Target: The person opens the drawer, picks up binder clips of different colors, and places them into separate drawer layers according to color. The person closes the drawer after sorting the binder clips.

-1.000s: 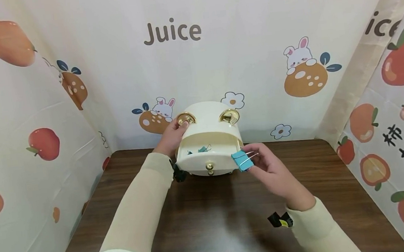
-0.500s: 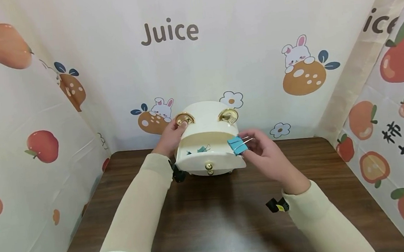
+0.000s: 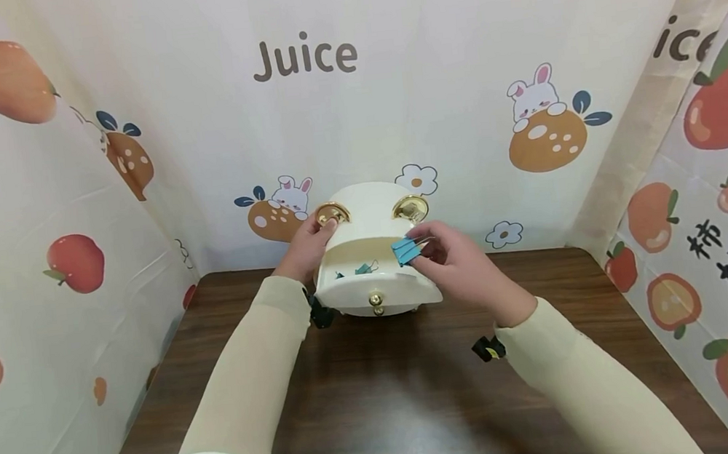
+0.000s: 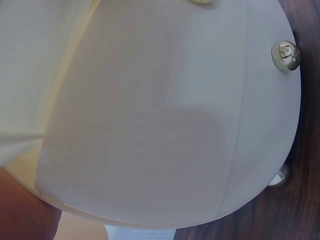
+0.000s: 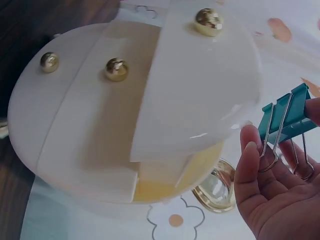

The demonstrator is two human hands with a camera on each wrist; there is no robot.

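Observation:
A cream desktop drawer box (image 3: 372, 208) with two gold, ear-like rings stands at the back of the table. Its upper drawer (image 3: 344, 293) is pulled out, and small teal binder clips (image 3: 364, 268) lie inside. My left hand (image 3: 305, 251) holds the box's upper left side, thumb at the left gold ring (image 3: 333, 215); its other fingers are mostly hidden. Above the drawer's right end, my right hand (image 3: 463, 265) pinches a larger teal binder clip (image 3: 405, 251). In the right wrist view this clip (image 5: 287, 117) has its wire handles towards the palm, apart from the drawer.
The dark wooden table (image 3: 381, 408) stretches in front of the box. Printed fabric (image 3: 457, 101) hangs behind and on both sides. Gold knobs (image 5: 116, 69) stick out from the drawer fronts, and the lower drawers look shut.
My right hand has moved up and left with the binder clip, from beside the drawer's front right corner to above its right end. The left hand keeps its place on the box.

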